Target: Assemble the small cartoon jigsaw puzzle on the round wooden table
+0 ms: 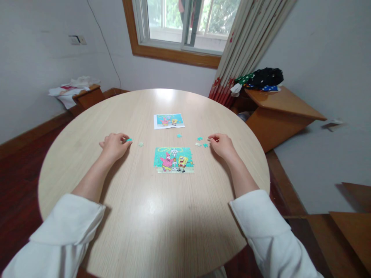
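A small cartoon jigsaw puzzle (174, 159) lies assembled in the middle of a round wooden table (150, 224). My left hand (114, 144) rests on the table to the puzzle's left, fingers curled and pinching a teal puzzle piece (129, 139). On the right, my right hand (222, 144) lies with curled fingers whose tips touch a loose teal piece (205, 145). Other loose pieces (198, 141) lie just left of it, one piece (140, 144) sits near my left hand, and another piece (179, 136) lies above the puzzle.
A printed reference picture (169, 120) lies farther back on the table. Wooden furniture (278, 112) with dark clothes stands at the right, a low bench (87, 96) with papers at the left. A window and curtain (240, 46) are behind.
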A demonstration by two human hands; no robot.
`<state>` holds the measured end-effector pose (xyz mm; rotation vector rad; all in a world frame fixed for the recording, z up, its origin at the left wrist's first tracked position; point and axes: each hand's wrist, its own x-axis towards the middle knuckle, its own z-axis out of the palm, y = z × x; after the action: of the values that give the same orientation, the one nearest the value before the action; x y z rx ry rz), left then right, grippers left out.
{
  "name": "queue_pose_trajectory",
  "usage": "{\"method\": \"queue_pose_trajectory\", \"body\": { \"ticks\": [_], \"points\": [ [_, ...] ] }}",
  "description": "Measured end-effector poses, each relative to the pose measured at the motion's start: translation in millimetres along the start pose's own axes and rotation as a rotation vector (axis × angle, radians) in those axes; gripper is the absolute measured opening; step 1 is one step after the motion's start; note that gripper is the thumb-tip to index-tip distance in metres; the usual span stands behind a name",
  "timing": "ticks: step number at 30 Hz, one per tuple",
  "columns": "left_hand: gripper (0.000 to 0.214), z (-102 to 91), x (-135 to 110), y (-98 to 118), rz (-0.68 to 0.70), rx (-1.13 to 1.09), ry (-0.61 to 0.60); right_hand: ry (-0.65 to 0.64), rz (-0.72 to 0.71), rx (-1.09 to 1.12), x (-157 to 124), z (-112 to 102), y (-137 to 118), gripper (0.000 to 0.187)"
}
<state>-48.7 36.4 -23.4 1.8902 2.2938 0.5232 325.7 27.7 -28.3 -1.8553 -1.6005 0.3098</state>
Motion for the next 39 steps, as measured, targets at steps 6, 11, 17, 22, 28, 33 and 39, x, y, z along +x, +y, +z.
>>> {"method": "queue_pose_trajectory", "body": {
  "ticks": [6, 11, 17, 22, 28, 33, 39],
  "points": [
    [0.017, 0.0, 1, -1, -0.001, -0.024, -0.02, -0.089, 0.025, -0.034, -3, -2, -4, 0.019],
    [0.015, 0.4, 1, 0, -0.018, -0.054, -0.045, -0.159, 0.021, -0.015, -6, -4, -7, 0.023],
    [0.011, -1.9, -1, 3, -0.03, -0.1, -0.037, -0.217, 0.017, -0.035, -6, -4, -5, 0.013],
    [0.009, -2.0, 0, 2, -0.009, -0.132, -0.016, -0.235, -0.027, -0.049, -5, -1, -3, 0.011],
    [0.015, 0.2, 1, 1, 0.036, -0.307, 0.043, -0.249, -0.078, -0.028, -5, 0, -3, 0.008],
    [0.022, -0.6, -3, 8, -0.009, -0.577, 0.033, -0.276, -0.071, -0.007, -4, -2, -4, 0.008],
    [0.016, -5.9, -7, 15, -0.121, -1.033, -0.072, -0.281, -0.056, 0.035, -4, -1, -2, 0.011]
  ]
}}
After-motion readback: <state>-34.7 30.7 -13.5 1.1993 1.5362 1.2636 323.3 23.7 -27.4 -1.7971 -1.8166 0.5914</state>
